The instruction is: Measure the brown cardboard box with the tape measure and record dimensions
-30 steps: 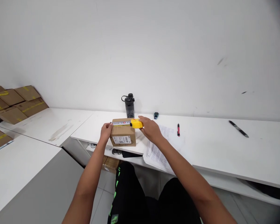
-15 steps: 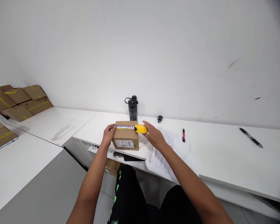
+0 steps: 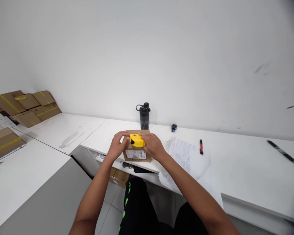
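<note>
A yellow tape measure (image 3: 137, 141) is held over the top of a small cardboard box (image 3: 127, 156), its blade almost wholly inside the case. My right hand (image 3: 153, 146) is closed around the right side of the case. The fingers of my left hand (image 3: 118, 144) pinch at the small metal end of the blade, by the left side of the case. A white label (image 3: 136, 154) is stuck on the side of the box facing me. My hands and the tape measure hide much of the box's top.
Behind the box stands a dark bottle (image 3: 144, 117). A watch (image 3: 173, 127), printed papers (image 3: 182, 153), a red-and-black pen (image 3: 201, 147) and a black-and-grey pen (image 3: 283, 152) lie to the right. Several cardboard boxes (image 3: 28, 119) are stacked at the far left.
The blade that lay stretched across the box top has drawn back into the case. My right hand has brought the tape measure leftward to my left hand. The view has shifted slightly.
</note>
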Demonstrator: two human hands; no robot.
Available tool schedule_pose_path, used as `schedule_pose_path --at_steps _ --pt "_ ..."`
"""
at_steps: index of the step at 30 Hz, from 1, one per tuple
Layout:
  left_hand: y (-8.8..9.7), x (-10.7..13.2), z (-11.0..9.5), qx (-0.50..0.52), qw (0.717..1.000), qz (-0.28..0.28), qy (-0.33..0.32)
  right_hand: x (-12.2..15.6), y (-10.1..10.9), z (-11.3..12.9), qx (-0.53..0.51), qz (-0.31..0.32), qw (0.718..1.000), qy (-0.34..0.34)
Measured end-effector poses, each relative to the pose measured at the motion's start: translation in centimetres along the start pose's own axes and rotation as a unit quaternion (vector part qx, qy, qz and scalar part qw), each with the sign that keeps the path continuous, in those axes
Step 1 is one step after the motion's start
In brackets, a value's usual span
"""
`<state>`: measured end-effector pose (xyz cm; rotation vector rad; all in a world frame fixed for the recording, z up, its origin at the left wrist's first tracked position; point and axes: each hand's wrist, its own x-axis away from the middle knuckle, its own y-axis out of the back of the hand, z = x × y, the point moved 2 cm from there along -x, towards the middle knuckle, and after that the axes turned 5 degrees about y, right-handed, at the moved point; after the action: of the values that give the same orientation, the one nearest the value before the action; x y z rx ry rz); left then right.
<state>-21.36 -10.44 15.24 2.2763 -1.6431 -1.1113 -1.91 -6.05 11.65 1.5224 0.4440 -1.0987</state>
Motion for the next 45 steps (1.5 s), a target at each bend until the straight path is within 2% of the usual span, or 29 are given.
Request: schedule_pose_path --at_steps 3,6,8,10,11,13,15,18,19,21,24,27,30,35,38,42,45 --pt "1.2 2.5 -3.7 0.030 0.997 0.046 0.053 1.2 2.2 2.0 -0.069 -0.082 0.994 0.009" --pt "0.4 7.0 -5.6 0.144 0.975 0.138 0.095 4.3 4.4 5.1 -0.173 -0.156 0.971 -0.050" --pt "-1.5 10.7 -5.6 0.252 0.944 0.185 0.106 7.1 5.1 7.5 -0.233 -0.182 0.948 -0.113" --pt "-4.2 14.1 -4.6 0.319 0.912 0.238 0.101 10.1 4.9 9.8 -0.257 -0.174 0.931 -0.190" --pt "-5.7 15.3 -3.9 0.328 0.906 0.249 0.097 11.5 4.6 10.7 -0.263 -0.159 0.925 -0.225" --pt "-8.2 16.8 -2.4 0.284 0.918 0.269 0.065 14.1 3.9 12.1 -0.262 -0.148 0.901 -0.313" --pt "-9.9 16.6 -1.1 0.180 0.942 0.284 -0.015 16.4 3.4 12.8 -0.233 -0.170 0.864 -0.414" --pt "-11.1 14.5 0.6 -0.016 0.949 0.286 -0.129 19.5 3.5 13.0 -0.178 -0.206 0.810 -0.520" --pt "-11.1 13.5 1.2 -0.080 0.951 0.268 -0.130 20.4 3.7 13.0 -0.170 -0.207 0.800 -0.536" --pt "-11.1 11.7 2.4 -0.194 0.955 0.209 -0.080 22.2 4.2 12.9 -0.169 -0.194 0.791 -0.555" --pt "-11.4 9.8 3.7 -0.305 0.941 0.148 -0.018 24.7 4.9 12.9 -0.157 -0.171 0.778 -0.584" --pt "-12.2 8.9 4.0 -0.348 0.925 0.153 -0.028 26.3 5.2 13.3 -0.152 -0.157 0.752 -0.622" --pt "-12.9 8.1 3.7 -0.357 0.916 0.181 -0.037 26.7 5.1 13.8 -0.141 -0.144 0.735 -0.647" --pt "-13.5 6.8 2.9 -0.354 0.899 0.252 -0.046 25.9 4.7 14.4 -0.128 -0.143 0.743 -0.641" --pt "-13.6 6.5 2.7 -0.360 0.892 0.270 -0.032 25.6 4.6 14.2 -0.146 -0.141 0.752 -0.627" --pt "-13.5 6.6 2.7 -0.375 0.886 0.269 -0.040 25.5 4.5 14.0 -0.147 -0.144 0.759 -0.618" --pt "-13.5 7.1 2.5 -0.398 0.884 0.244 -0.036 25.5 4.4 14.0 -0.139 -0.164 0.758 -0.615"
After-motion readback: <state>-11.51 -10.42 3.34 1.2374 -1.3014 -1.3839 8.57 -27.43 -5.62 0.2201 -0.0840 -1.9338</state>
